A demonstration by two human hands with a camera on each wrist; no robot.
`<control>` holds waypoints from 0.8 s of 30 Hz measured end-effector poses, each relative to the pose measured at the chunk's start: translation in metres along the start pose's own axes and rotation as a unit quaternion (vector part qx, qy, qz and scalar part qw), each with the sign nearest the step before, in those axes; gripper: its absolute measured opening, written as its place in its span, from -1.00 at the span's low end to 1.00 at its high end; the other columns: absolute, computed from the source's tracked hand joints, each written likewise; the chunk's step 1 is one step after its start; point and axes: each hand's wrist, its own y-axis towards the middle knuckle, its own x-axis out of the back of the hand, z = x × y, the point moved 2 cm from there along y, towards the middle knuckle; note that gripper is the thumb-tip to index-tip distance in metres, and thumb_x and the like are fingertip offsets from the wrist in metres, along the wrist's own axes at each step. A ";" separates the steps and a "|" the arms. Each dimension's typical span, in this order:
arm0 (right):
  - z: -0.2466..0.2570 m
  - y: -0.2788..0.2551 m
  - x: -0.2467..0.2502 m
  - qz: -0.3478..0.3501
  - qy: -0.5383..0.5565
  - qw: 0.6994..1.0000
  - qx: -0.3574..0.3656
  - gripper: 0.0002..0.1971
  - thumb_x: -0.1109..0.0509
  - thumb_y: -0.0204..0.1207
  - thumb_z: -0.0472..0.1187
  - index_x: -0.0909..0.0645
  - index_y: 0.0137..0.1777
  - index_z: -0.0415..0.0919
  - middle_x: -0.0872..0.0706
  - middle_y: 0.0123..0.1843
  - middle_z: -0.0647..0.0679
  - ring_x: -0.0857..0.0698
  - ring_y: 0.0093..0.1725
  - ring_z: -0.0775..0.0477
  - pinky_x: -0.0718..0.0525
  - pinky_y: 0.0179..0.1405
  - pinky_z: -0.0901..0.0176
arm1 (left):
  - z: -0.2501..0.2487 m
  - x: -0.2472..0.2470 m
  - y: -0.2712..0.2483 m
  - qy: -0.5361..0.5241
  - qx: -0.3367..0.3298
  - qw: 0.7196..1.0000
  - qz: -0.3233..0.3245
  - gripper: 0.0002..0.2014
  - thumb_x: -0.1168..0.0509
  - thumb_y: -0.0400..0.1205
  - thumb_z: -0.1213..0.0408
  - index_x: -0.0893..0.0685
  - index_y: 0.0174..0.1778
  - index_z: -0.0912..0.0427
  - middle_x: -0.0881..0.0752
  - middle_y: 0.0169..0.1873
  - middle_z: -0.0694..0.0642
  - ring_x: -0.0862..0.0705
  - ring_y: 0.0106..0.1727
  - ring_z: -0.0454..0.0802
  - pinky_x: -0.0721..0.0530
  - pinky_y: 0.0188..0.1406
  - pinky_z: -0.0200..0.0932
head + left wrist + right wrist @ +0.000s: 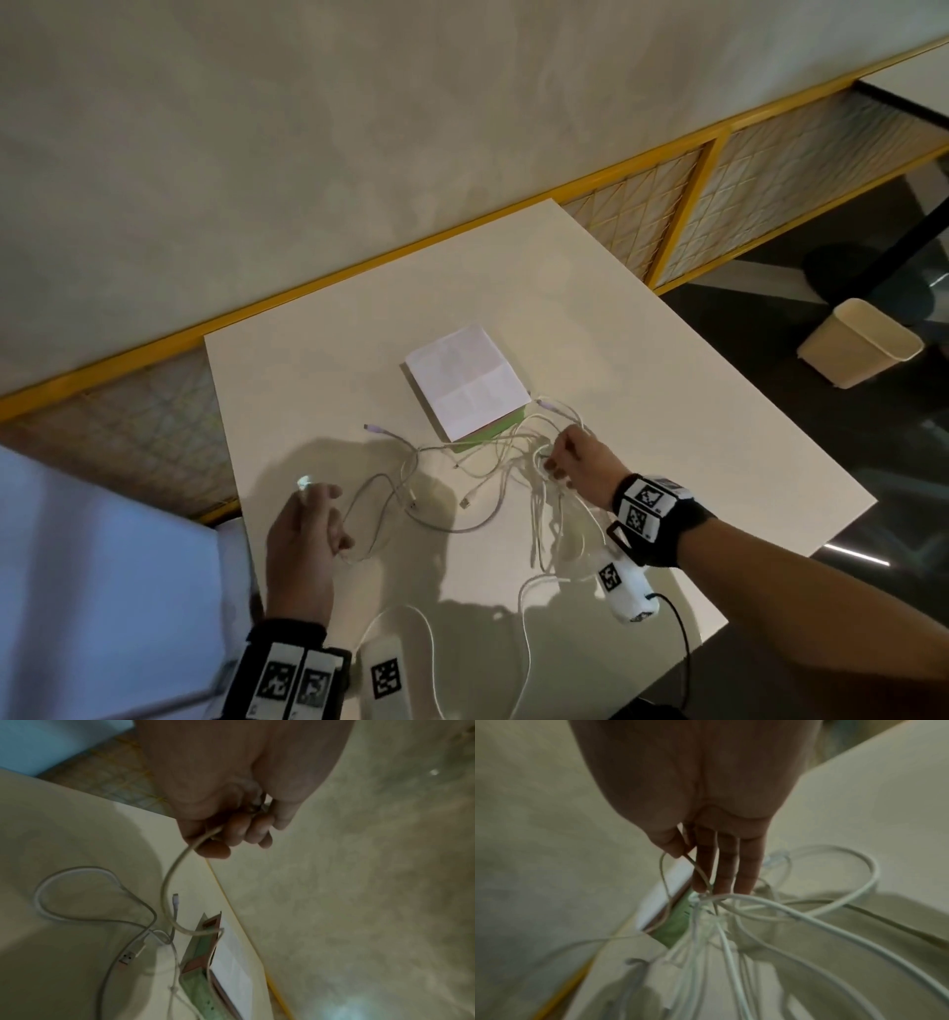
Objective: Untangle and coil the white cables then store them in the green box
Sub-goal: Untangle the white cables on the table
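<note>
Several tangled white cables [539, 493] sprawl over the white table [616, 334]. My right hand [560, 462] holds a bunch of them lifted beside the green box [495, 431]; in the right wrist view thumb and fingers [706, 874] pinch thin strands while thicker cables [808, 921] hang below, over the green box [675, 925]. My left hand [308, 529] is to the left, fingers [231, 833] curled round one cable [162, 892] that trails toward the green box [197, 957]. A white sheet [467, 385] covers the box top.
A USB plug [127, 959] lies loose on the table. The table's right edge drops to a dark floor with a beige bin [857, 342] and a black table base [868, 277]. A yellow-framed mesh partition [667, 205] runs behind the table.
</note>
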 end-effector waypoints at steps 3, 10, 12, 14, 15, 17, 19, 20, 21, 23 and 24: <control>0.042 -0.017 0.019 -0.013 0.040 0.994 0.101 -0.85 -0.28 0.59 -0.32 -0.47 -0.19 -0.11 -0.75 -0.28 -0.06 -0.67 -0.41 0.28 -0.60 -0.36 0.48 | -0.008 -0.020 -0.008 0.137 -0.036 0.988 0.059 -0.69 -0.26 0.68 0.18 -0.52 -0.38 0.20 -0.43 -0.68 -0.06 -0.37 -0.53 -0.08 -0.41 -0.30 -0.07; 0.122 -0.052 0.036 0.065 0.062 0.974 0.206 -0.93 -0.42 0.51 -0.28 -0.66 -0.13 -0.10 -0.77 -0.31 0.03 -0.68 -0.30 0.23 -0.55 -0.24 0.52 | -0.042 -0.091 -0.020 0.122 -0.034 0.974 0.186 -0.43 -0.25 0.44 -0.24 -0.70 -0.30 0.30 -0.36 -0.59 0.08 -0.32 -0.55 -0.07 -0.34 -0.45 -0.17; 0.134 -0.060 0.031 0.109 0.037 0.966 0.233 -0.97 -0.44 0.50 -0.28 -0.69 -0.10 -0.16 -0.76 -0.31 0.10 -0.69 -0.27 0.26 -0.54 -0.17 0.49 | -0.057 -0.104 -0.025 0.067 -0.019 0.977 0.202 -0.59 -0.22 0.64 -0.08 -0.79 -0.35 0.07 -0.37 -0.63 0.09 -0.32 -0.61 -0.10 -0.35 -0.53 -0.24; 0.139 -0.066 0.026 0.143 0.049 0.958 0.244 -0.94 -0.46 0.48 -0.30 -0.68 -0.08 -0.17 -0.74 -0.31 0.15 -0.68 -0.24 0.23 -0.55 -0.13 0.35 | -0.068 -0.113 -0.028 0.044 -0.041 0.977 0.203 -0.62 -0.17 0.73 0.09 -0.77 -0.34 0.02 -0.38 -0.69 0.04 -0.32 -0.63 -0.12 -0.36 -0.57 -0.29; 0.139 -0.067 0.025 0.153 0.059 0.956 0.245 -0.89 -0.48 0.45 -0.32 -0.66 -0.07 -0.15 -0.72 -0.30 0.15 -0.66 -0.23 0.18 -0.55 -0.11 0.29 | -0.072 -0.114 -0.028 0.031 -0.055 0.980 0.190 -0.63 -0.19 0.72 0.14 -0.75 -0.37 0.04 -0.38 -0.71 0.00 -0.32 -0.63 -0.13 -0.35 -0.58 -0.30; 0.133 -0.064 0.023 0.170 0.060 0.955 0.235 -0.79 -0.50 0.43 -0.35 -0.59 -0.03 -0.11 -0.66 -0.30 0.06 -0.58 -0.27 0.10 -0.50 -0.12 0.28 | -0.076 -0.112 -0.027 0.012 -0.071 0.986 0.150 -0.67 -0.23 0.71 0.20 -0.74 -0.36 0.10 -0.37 -0.73 -0.02 -0.34 -0.63 -0.14 -0.37 -0.58 -0.31; 0.117 -0.052 0.023 0.167 0.006 0.962 0.218 -0.80 -0.50 0.44 -0.27 -0.54 -0.06 -0.06 -0.56 -0.34 0.05 -0.49 -0.33 0.08 -0.46 -0.18 0.29 | -0.083 -0.103 -0.025 -0.032 -0.075 0.989 0.123 -0.68 -0.23 0.71 0.19 -0.77 -0.31 0.10 -0.36 -0.73 -0.04 -0.33 -0.65 -0.15 -0.33 -0.56 -0.28; 0.105 -0.044 0.023 0.156 -0.033 0.966 0.204 -0.84 -0.48 0.46 -0.21 -0.52 -0.12 -0.04 -0.53 -0.35 0.04 -0.46 -0.36 0.08 -0.45 -0.21 0.27 | -0.087 -0.097 -0.023 -0.072 -0.074 0.988 0.115 -0.69 -0.24 0.71 0.17 -0.77 -0.31 0.10 -0.34 -0.74 -0.06 -0.31 -0.67 -0.15 -0.26 -0.55 -0.23; 0.092 -0.037 0.023 0.145 -0.068 0.970 0.184 -0.86 -0.45 0.49 -0.16 -0.52 -0.19 -0.06 -0.54 -0.36 0.02 -0.45 -0.39 0.10 -0.44 -0.25 0.26 | -0.091 -0.089 -0.020 -0.108 -0.073 0.985 0.110 -0.70 -0.24 0.69 0.15 -0.76 -0.30 0.11 -0.32 -0.75 -0.10 -0.28 -0.68 -0.16 -0.20 -0.55 -0.19; 0.067 -0.028 0.026 0.130 -0.092 0.977 0.141 -0.77 -0.38 0.55 -0.13 -0.56 -0.23 -0.27 -0.59 -0.39 0.00 -0.47 -0.45 0.19 -0.41 -0.30 0.31 | -0.100 -0.070 -0.011 -0.143 -0.082 0.982 0.095 -0.71 -0.20 0.69 0.14 -0.73 -0.24 0.16 -0.31 -0.76 -0.13 -0.26 -0.69 -0.19 -0.22 -0.58 -0.23; 0.057 -0.026 0.028 0.119 -0.078 0.982 0.127 -0.73 -0.36 0.57 -0.14 -0.56 -0.22 -0.37 -0.61 -0.40 0.00 -0.48 -0.46 0.22 -0.43 -0.30 0.30 | -0.103 -0.060 -0.008 -0.156 -0.087 0.980 0.088 -0.71 -0.18 0.70 0.16 -0.73 -0.23 0.16 -0.30 -0.76 -0.14 -0.24 -0.70 -0.20 -0.22 -0.60 -0.25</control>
